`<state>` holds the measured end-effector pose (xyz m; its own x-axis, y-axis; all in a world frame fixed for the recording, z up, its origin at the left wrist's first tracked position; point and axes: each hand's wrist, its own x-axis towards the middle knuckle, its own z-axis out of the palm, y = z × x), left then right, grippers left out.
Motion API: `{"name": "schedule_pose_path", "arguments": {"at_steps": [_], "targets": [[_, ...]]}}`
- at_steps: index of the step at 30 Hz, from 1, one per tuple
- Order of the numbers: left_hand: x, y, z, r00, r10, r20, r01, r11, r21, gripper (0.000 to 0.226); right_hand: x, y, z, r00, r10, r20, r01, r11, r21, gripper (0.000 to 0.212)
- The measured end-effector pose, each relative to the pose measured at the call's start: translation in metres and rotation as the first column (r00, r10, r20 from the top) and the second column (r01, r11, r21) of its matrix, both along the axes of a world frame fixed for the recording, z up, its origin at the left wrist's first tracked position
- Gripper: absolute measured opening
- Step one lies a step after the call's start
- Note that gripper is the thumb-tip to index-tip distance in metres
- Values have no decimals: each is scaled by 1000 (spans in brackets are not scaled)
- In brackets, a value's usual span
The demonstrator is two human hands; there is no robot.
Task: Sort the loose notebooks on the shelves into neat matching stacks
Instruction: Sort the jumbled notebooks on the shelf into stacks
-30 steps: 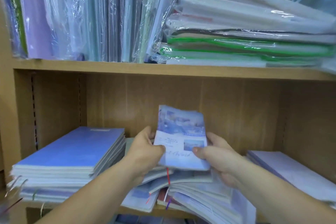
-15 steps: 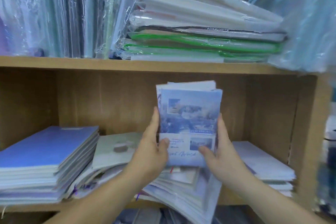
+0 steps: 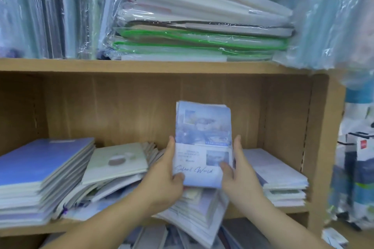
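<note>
Head view. Both hands are holding a bundle of notebooks [image 3: 203,143] upright in front of the back panel of the lower shelf [image 3: 30,228], above the loose heap [image 3: 194,214] in the middle. The front cover is showing a pale blue picture and script lettering.

The left hand [image 3: 166,180] is gripping the bundle's left edge, fingers running up the side and thumb pressing on the cover near the bottom corner. The right hand [image 3: 240,176] is mirroring it on the right edge, thumb lying across the lower cover. Both are clamping the bundle between them.

Step in hand, as judged: squaring up a set of matching covers, edges being aligned between the palms. The next move calls for a landing place for this set and a flat, level put-down so the edges do not slip.

Around: a tall blue stack [image 3: 40,163] is sitting at the left, a pale notebook [image 3: 117,159] is leaning tilted against it, and a lower white stack [image 3: 279,176] is lying at the right. Wrapped packs [image 3: 202,26] are filling the upper shelf [image 3: 141,65]; a plastic bag [image 3: 334,16] is hanging over the right corner.

In the way: the heap is spilling over the shelf's front edge, leaving little bare board.
</note>
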<state>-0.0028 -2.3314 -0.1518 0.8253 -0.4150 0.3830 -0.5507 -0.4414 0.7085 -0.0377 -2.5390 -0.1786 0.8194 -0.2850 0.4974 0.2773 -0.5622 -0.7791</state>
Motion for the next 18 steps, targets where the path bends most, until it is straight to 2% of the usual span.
{"name": "schedule_pose_path", "arguments": {"at_steps": [3,6,9,11,12,15,16,18], "targets": [[3,-26,-5,997,-72,-26,70,996,-54,81,-14,-21,5,999,-26,45,27,999,-19,63],[9,-59,-7,987,-160,18,161,980,-114,72,-24,-55,9,998,-44,40,44,999,4,51],[15,-102,-6,966,-247,-76,225,948,-224,55,-27,-99,19,996,-87,-6,87,992,95,34],[15,-135,-5,947,-253,-199,177,926,-333,36,-22,-130,28,983,-174,-62,183,963,196,18],[14,-150,-4,927,-255,-274,129,905,-406,25,-19,-142,33,975,-195,-110,218,941,258,17],[16,-186,0,846,-265,-464,-62,814,-577,12,-13,-166,46,968,-158,-196,225,892,393,52],[18,-195,0,828,-270,-492,-101,791,-603,11,-14,-168,51,971,-149,-187,212,899,383,53],[22,-207,-6,826,-248,-506,-125,794,-595,9,-23,-164,53,975,-141,-174,181,954,240,36]]}}
